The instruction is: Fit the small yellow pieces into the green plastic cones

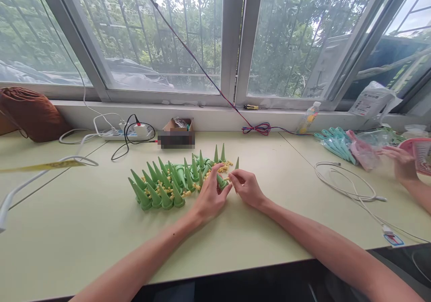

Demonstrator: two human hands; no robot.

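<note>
My left hand (210, 194) is closed around a green plastic cone (221, 182), which lies tilted between thumb and fingers. Against the end of that cone, my right hand (248, 188) pinches a small yellow plastic piece (226, 179). Whether the piece sits inside the cone or only touches it, I cannot tell. To the left stand several green cones (165, 199) in close rows, points up, and some others lie on their sides. Small yellow pieces (186, 194) are scattered among them. One more green cone (237, 163) stands just behind my right hand.
A co-worker's hand (402, 162) is at the far right, by a pink basket (407, 146) and turquoise plastic items (336, 144). A white cable (343, 194) coils on the table. At the back are a power strip (117, 134), a small box (176, 139) and a bottle (308, 117).
</note>
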